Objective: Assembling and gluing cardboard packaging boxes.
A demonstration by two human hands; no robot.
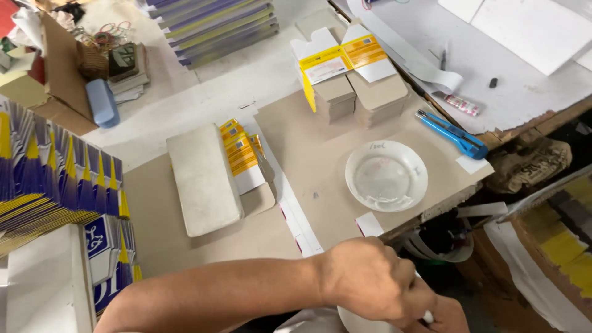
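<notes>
Your left hand fisted at frame bottom, grip contents unclear | right hand barely visible, cannot tell | white dish near on cardboard-covered table

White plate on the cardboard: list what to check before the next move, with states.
1. White plate sits flat on the cardboard sheet: ok.
2. Plate free of objects: ok.
3. Blue utility knife apart from the plate: ok.
4. Left hand, fingers curled; what it grips: cannot tell.
5. Right hand at the frame's edge, grip: cannot tell.
6. White block lies over the yellow cartons: ok.
</notes>
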